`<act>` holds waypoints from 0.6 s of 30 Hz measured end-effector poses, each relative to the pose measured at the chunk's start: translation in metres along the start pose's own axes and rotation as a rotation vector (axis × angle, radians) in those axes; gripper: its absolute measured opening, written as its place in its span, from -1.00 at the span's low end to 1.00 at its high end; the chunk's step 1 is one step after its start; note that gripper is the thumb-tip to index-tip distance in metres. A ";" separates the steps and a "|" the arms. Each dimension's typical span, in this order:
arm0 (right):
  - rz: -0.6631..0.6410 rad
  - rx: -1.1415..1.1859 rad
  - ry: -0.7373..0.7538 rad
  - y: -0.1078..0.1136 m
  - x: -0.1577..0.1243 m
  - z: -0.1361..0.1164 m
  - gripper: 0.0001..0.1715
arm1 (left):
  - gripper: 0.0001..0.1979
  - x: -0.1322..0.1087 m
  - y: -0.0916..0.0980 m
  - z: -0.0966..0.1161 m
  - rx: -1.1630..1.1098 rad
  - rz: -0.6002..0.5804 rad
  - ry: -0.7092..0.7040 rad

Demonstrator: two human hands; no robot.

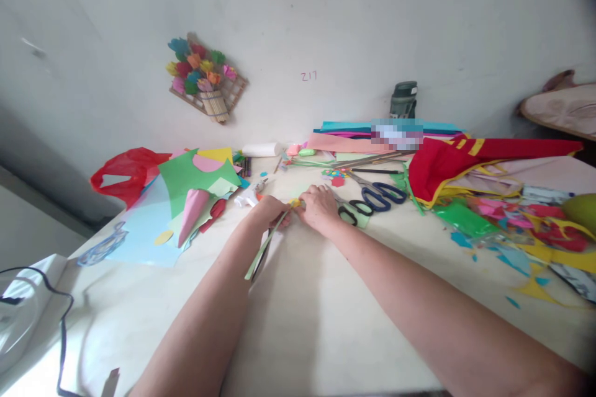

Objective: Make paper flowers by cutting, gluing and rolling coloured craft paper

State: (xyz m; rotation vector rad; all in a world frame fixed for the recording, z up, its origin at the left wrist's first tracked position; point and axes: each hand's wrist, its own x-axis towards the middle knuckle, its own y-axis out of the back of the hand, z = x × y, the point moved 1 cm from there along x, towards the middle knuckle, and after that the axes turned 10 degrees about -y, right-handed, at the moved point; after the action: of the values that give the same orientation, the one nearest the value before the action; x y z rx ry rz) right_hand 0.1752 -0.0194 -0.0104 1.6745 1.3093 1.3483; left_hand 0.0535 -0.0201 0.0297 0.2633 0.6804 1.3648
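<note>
Green strip (262,249), pinch-tight in left hand (272,211)

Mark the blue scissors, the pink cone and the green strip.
blue scissors (369,190), head view, where blades meet handles.
pink cone (193,209), head view, middle of its body.
green strip (267,245), head view, its mid-length.

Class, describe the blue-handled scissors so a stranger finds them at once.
On the pale table, just right of the right hand, lie the scissors. Dark blue handles set them apart from the black-handled pair beside them.
</note>
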 end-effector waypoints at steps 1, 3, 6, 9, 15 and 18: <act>0.004 0.001 0.004 0.000 0.000 0.000 -0.65 | -0.77 0.000 0.000 0.001 0.011 -0.001 0.003; 0.011 -0.002 0.009 -0.001 0.000 0.000 -0.65 | -0.77 -0.001 0.000 0.001 0.026 0.003 0.007; 0.029 -0.002 0.009 -0.001 -0.001 0.000 -0.67 | -0.78 0.000 0.000 0.001 0.030 0.006 -0.002; 0.043 -0.001 0.008 -0.001 -0.001 -0.001 -0.68 | -0.81 0.001 0.000 -0.001 0.030 0.006 -0.007; 0.041 -0.002 0.002 0.000 -0.002 -0.001 -0.68 | -0.80 0.005 0.001 -0.003 0.031 0.013 -0.002; 0.037 -0.005 0.000 0.000 -0.002 -0.001 -0.67 | -0.80 0.007 0.000 -0.003 0.025 0.026 0.012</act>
State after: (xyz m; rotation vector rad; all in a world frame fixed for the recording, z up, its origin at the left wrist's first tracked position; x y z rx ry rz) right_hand 0.1741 -0.0212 -0.0109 1.7027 1.2801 1.3719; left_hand 0.0519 -0.0145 0.0251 0.2849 0.7067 1.3848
